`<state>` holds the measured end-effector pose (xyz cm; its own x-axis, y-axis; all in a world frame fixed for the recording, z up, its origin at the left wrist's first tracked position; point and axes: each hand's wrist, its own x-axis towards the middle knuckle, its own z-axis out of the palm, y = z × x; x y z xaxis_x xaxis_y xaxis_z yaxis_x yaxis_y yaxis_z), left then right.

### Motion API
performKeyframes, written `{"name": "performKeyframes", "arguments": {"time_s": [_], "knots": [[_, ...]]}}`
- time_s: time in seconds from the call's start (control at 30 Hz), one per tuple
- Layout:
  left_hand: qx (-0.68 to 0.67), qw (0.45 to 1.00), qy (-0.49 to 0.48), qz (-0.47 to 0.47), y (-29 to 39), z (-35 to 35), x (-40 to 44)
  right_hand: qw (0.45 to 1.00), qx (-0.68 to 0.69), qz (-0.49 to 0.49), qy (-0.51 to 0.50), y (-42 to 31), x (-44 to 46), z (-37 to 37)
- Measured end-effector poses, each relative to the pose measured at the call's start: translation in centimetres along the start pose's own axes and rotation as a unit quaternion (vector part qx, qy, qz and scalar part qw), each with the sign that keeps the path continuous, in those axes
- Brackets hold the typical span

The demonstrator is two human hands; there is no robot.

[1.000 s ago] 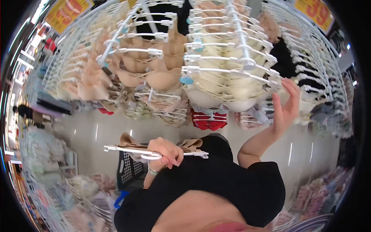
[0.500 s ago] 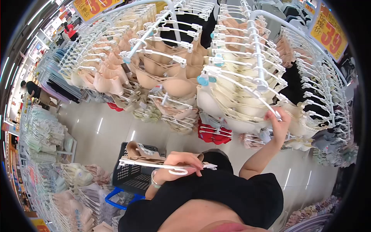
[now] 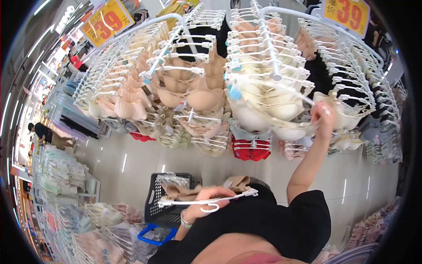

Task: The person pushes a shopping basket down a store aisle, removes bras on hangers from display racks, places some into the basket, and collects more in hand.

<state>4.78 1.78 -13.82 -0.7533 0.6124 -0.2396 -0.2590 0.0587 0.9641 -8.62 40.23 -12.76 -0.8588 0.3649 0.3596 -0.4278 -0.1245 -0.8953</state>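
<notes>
My left hand [image 3: 216,192] is closed around a white hanger [image 3: 183,203] low in front of my body, its hook pointing toward me. A tan bra [image 3: 240,182] hangs from that hanger on its far side. My right hand [image 3: 323,115] is raised at the rack, fingers curled on the right end of another white hanger [image 3: 303,97]. That hanger carries a cream bra [image 3: 288,133], somewhat blurred, at the front of a row of cream bras [image 3: 268,93]. Whether its hook is still on the rail [image 3: 276,72] I cannot make out.
A dark shopping basket [image 3: 151,198] with a blue handle [image 3: 151,234] and hangers inside stands at my left. Tan bras [image 3: 204,97] hang on the neighbouring rail. Price signs [image 3: 107,23] top the rack. Another person [image 3: 43,132] bends among shelves at far left.
My right hand has lifted the hanger's right end slightly, and the cream bra has swung. My left hand keeps its hanger and tan bra. The whole view has shifted a little.
</notes>
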Motion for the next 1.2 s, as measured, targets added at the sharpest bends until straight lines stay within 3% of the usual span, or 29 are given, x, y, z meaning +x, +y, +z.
{"name": "performKeyframes", "arguments": {"time_s": [0.07,0.13,0.2,0.27,0.33,0.4,0.47,0.5,0.53,0.57,0.6,0.67,0.73,0.8,0.87,0.97,1.0,1.07,1.13,1.2], "knots": [[0.023,0.998,0.003,0.055,-0.1,1.2,-0.2,0.998,0.049,0.043,0.005,1.2,-2.7,-0.2],[0.061,0.991,-0.039,0.116,-0.7,1.7,0.1,0.998,-0.014,0.051,0.035,1.3,-6.2,0.7],[0.044,0.99,-0.079,0.111,-1.2,2.4,0.7,0.999,0.0,0.052,0.015,0.9,-9.5,1.9],[-0.017,0.999,-0.043,0.014,-1.6,3.6,1.3,0.997,-0.047,0.059,-0.009,0.1,-12.5,2.8],[-0.102,0.988,-0.059,0.104,-2.4,4.8,2.8,0.993,-0.052,0.029,-0.101,-0.9,-15.8,3.2],[-0.128,0.976,-0.126,0.119,-3.6,4.7,3.8,0.971,-0.117,0.029,-0.205,-2.3,-19.5,3.4],[-0.172,0.956,-0.158,0.176,-4.1,5.7,4.7,0.954,-0.058,0.07,-0.287,-3.4,-22.9,3.4],[-0.144,0.967,-0.151,0.149,-3.2,6.3,4.8,0.956,-0.061,0.071,-0.28,-3.7,-24.7,3.0],[-0.134,0.97,-0.161,0.123,-3.1,6.8,5.2,0.954,0.017,0.167,-0.247,-3.9,-26.4,2.6],[-0.032,0.978,-0.17,0.117,-2.6,7.1,5.4,0.938,0.097,0.258,-0.212,-4.0,-27.4,2.2],[0.072,0.975,-0.177,0.109,-2.2,7.5,5.3,0.939,0.099,0.255,-0.208,-3.9,-28.0,1.7],[0.021,0.986,-0.139,0.087,-2.0,9.2,4.6,0.949,0.122,0.23,-0.176,-3.8,-29.1,0.8],[-0.013,0.983,-0.162,0.09,-1.8,9.9,4.0,0.953,0.105,0.217,-0.186,-5.1,-28.7,0.9],[-0.098,0.978,-0.122,0.137,-1.6,10.2,3.4,0.934,0.071,0.162,-0.31,-6.1,-27.7,1.3],[-0.099,0.978,-0.084,0.16,-2.0,9.7,2.3,0.916,0.083,0.182,-0.348,-6.7,-26.5,2.1],[-0.13,0.979,-0.017,0.159,-5.3,8.9,-0.3,0.817,0.028,0.157,-0.554,-6.8,-24.6,3.5],[-0.147,0.976,0.016,0.161,-5.7,9.2,-1.4,0.815,0.026,0.158,-0.556,-6.8,-24.3,4.1],[-0.094,0.966,0.075,0.229,-6.5,9.8,-2.7,0.704,-0.01,0.168,-0.69,-6.8,-24.0,5.1],[-0.089,0.964,0.118,0.222,-7.0,10.4,-3.6,0.691,-0.029,0.165,-0.703,-7.1,-23.9,5.9],[-0.049,0.96,0.191,0.199,-7.5,10.6,-5.0,0.752,-0.058,0.137,-0.642,-6.1,-24.9,6.8]]}}
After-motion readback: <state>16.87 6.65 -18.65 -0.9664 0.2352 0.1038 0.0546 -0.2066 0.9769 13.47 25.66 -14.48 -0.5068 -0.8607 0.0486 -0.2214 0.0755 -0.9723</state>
